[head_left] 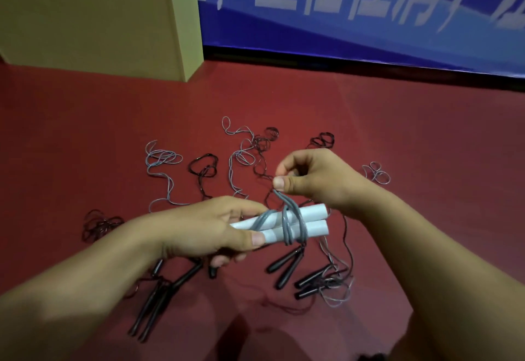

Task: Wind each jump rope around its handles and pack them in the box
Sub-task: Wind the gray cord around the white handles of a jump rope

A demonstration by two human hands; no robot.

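My left hand (216, 227) grips two white jump-rope handles (309, 220) held side by side, pointing right. A grey rope (287, 225) is wound round them in several turns. My right hand (309, 178) pinches the free end of that grey rope just above the handles, pulling it up. Several other jump ropes lie on the red floor: black handles (287, 265) below the white ones, another black pair (311, 284) to the right, long black handles (154, 304) at lower left. A tall cardboard box (93, 16) stands at the back left.
Loose grey rope coils (162, 159) and black rope coils (204, 166) are strewn across the red floor (85, 139) beyond my hands. A blue banner (369, 11) with white lettering runs along the back wall. My knees show at the bottom edge.
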